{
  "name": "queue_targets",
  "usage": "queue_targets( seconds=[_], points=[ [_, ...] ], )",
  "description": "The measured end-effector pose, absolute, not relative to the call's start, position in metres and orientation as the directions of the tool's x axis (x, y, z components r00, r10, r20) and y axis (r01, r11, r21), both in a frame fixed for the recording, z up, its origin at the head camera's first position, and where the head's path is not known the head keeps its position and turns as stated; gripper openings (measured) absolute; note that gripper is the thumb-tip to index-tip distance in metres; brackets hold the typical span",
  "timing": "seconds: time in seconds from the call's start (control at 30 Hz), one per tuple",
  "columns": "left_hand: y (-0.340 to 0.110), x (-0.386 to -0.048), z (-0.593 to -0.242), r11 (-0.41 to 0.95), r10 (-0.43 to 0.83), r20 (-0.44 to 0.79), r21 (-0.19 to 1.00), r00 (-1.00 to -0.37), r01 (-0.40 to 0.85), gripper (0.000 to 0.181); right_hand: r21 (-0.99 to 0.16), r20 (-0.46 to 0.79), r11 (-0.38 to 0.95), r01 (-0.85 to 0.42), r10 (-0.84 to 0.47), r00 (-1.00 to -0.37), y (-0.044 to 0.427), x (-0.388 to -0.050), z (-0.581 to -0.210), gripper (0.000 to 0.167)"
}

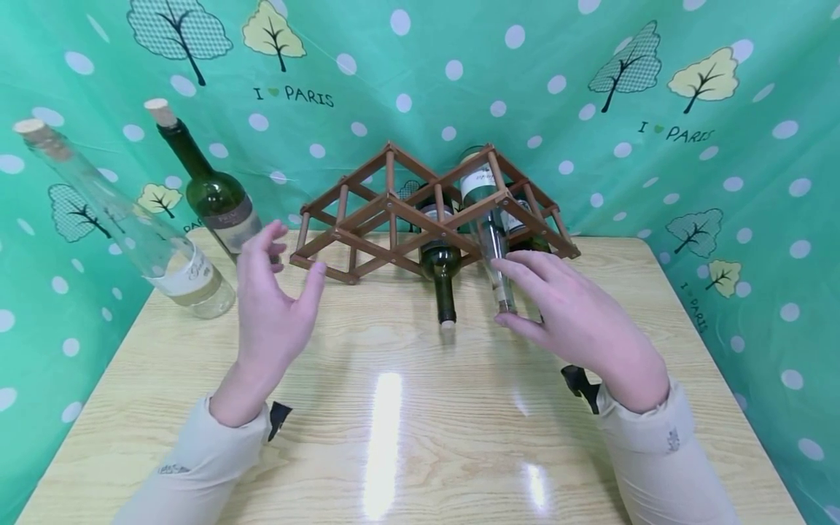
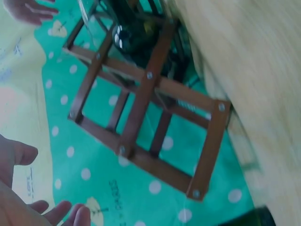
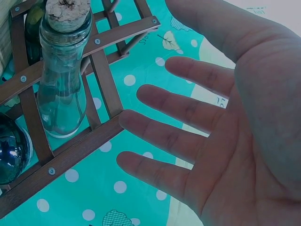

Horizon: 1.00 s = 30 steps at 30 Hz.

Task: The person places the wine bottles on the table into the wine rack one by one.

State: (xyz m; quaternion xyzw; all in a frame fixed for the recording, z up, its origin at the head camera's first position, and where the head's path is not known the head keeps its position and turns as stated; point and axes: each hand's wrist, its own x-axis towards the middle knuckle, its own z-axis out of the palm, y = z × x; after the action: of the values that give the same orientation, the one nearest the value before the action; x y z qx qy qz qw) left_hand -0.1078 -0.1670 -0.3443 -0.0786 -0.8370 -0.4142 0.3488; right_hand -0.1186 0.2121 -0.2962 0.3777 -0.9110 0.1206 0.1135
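Your right hand (image 1: 577, 313) was spread open and held nothing, its fingers close by the neck of the racked clear bottle (image 1: 494, 237). That bottle lay neck toward you, presumably so the slats of the wooden rack (image 1: 391, 202) bore its weight. Left of that hand, a dark green bottle (image 1: 441, 257) lay likewise. Your left hand (image 1: 272, 302) was loosely open, empty; beyond its left side, a corked green bottle (image 1: 219, 200) and a standing clear bottle (image 1: 187, 273) seemed steady on their bases.

Left hand (image 1: 272, 310) upraised, thumb apart from lightly bent fingers; right hand (image 1: 577, 313) extended forward, fingers spread
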Motion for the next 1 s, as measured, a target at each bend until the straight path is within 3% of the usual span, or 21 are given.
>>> queue_targets(
  seconds=[0.27, 0.6, 1.0],
  points=[
    [-0.195, -0.115, -0.337, 0.681, -0.315, 0.709, 0.632, -0.631, 0.371, 0.069, -0.129, 0.307, 0.683, -0.719, -0.662, -0.684, 0.213, -0.118, -0.296, 0.072],
    [-0.225, -0.127, -0.336, 0.768, -0.413, 0.789, 0.57, -0.455, 0.291, 0.076, -0.131, 0.31, 0.675, -0.726, -0.668, -0.677, 0.212, -0.118, -0.296, 0.073],
    [-0.264, -0.131, -0.34, 0.777, -0.546, 0.75, 0.62, -0.372, 0.109, 0.094, -0.129, 0.309, 0.676, -0.726, -0.668, -0.677, 0.212, -0.118, -0.295, 0.073]
  ],
)
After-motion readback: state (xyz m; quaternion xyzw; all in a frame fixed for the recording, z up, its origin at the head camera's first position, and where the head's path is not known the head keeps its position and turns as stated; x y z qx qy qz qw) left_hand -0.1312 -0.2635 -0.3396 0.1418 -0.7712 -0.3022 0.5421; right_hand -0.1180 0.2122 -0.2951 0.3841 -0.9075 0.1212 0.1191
